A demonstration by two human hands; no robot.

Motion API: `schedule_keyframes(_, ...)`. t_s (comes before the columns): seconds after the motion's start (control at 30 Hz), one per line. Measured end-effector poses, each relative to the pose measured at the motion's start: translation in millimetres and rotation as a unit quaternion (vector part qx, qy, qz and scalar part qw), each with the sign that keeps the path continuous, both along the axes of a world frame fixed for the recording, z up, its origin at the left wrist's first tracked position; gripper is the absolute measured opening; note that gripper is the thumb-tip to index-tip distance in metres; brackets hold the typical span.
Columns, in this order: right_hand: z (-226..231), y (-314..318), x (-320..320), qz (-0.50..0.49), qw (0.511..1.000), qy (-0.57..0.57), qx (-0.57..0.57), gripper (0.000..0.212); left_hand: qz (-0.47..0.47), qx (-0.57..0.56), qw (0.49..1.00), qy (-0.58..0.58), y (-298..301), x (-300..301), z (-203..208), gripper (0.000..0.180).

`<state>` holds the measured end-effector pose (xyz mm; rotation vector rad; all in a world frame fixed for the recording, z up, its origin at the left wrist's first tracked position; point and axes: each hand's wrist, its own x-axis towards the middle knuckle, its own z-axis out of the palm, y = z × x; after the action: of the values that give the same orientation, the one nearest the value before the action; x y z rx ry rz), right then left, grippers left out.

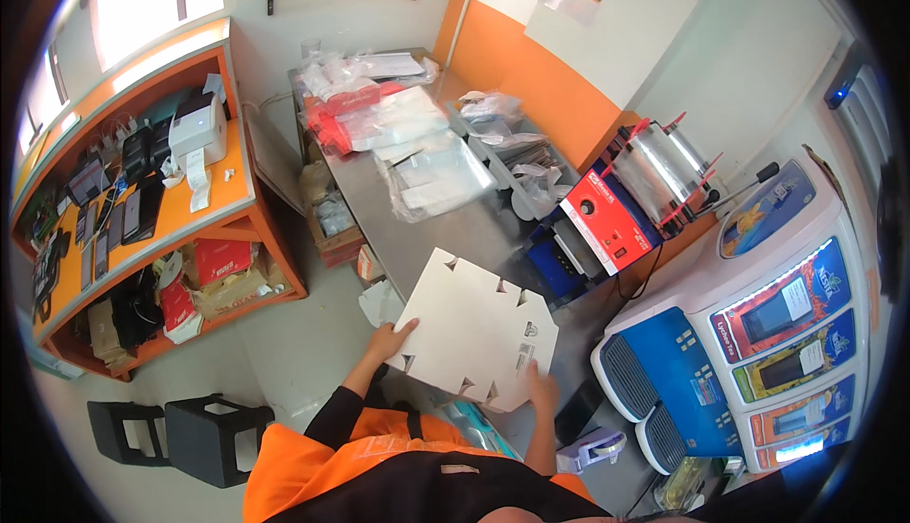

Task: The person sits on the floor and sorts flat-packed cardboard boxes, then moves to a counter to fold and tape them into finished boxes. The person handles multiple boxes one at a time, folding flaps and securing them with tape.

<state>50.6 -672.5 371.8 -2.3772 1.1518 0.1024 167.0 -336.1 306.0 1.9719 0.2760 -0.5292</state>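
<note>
A flat, unfolded white cardboard box blank (474, 324) with notched edges and clipped corners is held in front of me, over the near end of the metal table (355, 177). My left hand (391, 341) grips its left edge, thumb on top and the other fingers mostly hidden beneath. On the near right edge, beside small dark printed marks, my right hand (542, 390) is closed on the cardboard, slightly blurred. A purple-and-white tape dispenser (592, 452) stands just right of my right forearm.
Plastic bags (441, 177) and a grey divided bin (507, 177) lie farther along the table. To the right are a red-and-blue sealing machine (607, 220) and a drink dispenser (701, 371). An orange counter (242, 196) with a printer (197, 130) and black stools (213, 438) are left.
</note>
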Motion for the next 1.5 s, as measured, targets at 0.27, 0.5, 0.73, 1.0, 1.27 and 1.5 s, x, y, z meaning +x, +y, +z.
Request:
schedule_keyframes(0.27, -13, -18, 34, -0.005, 0.999, -0.041, 0.006, 0.070, 0.070, -0.029, 0.994, -0.083, -14, 37, 47, 0.078)
schedule_keyframes(0.5, -40, 0, 81, -0.077, 0.971, -0.175, 0.146, 0.057, 0.084, 0.297, 0.904, -0.296, -20, 72, 33, 0.068)
schedule_keyframes(0.73, -26, 27, 50, -0.147, 0.872, -0.179, 0.431, 0.058, -0.044, 0.067, 0.963, -0.258, 23, 74, 21, 0.053)
schedule_keyframes(1.0, -15, 58, 47, -0.157, 0.908, -0.169, 0.350, 0.062, -0.001, 0.156, 0.972, -0.174, 15, 69, 27, 0.059)
schedule_keyframes(1.27, -14, 59, 42, -0.138, 0.902, -0.133, 0.387, 0.072, 0.028, -0.101, 0.994, 0.013, 29, 70, 40, 0.066)
schedule_keyframes(1.5, -8, 64, 37, -0.130, 0.858, -0.102, 0.487, 0.067, 0.153, -0.271, 0.948, 0.074, 20, 54, 68, 0.081)
